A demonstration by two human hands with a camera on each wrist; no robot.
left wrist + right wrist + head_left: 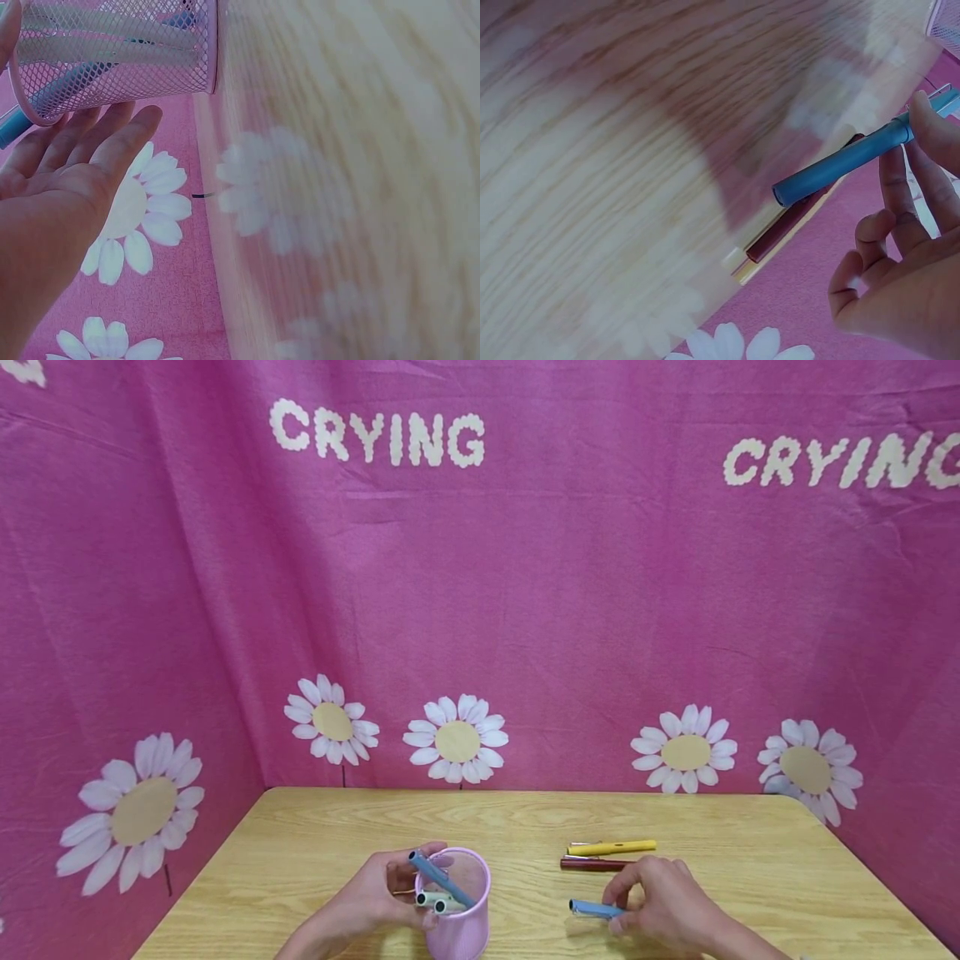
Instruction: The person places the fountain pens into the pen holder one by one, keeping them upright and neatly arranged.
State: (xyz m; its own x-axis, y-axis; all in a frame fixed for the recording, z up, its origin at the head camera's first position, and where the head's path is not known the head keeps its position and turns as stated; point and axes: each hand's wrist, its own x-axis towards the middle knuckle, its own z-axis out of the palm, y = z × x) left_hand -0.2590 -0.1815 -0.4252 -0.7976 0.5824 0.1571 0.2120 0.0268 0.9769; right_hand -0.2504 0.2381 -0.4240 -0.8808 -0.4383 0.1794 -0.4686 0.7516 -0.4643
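My left hand (pixel 378 893) holds a pink mesh pen cup (pixel 459 937) by its side, fingers along one side and thumb on the other. In the cup lean a dark blue pen (pixel 442 877) and two pale pens (pixel 448 906), their capped ends at the rim. To the right, my right hand (pixel 671 902) pinches a light blue pen (pixel 840 165) between thumb and fingertips around its middle, close over the table in the head view. Just beyond this hand lies a dark red pen (pixel 592 865), its right end hidden behind the hand.
A yellow pen (pixel 615 848) lies behind the dark red one, roughly parallel to it. The wooden table (pixel 337 827) ends at the back against a pink curtain (pixel 562 610) printed with daisies and lettering, which also closes in the left side.
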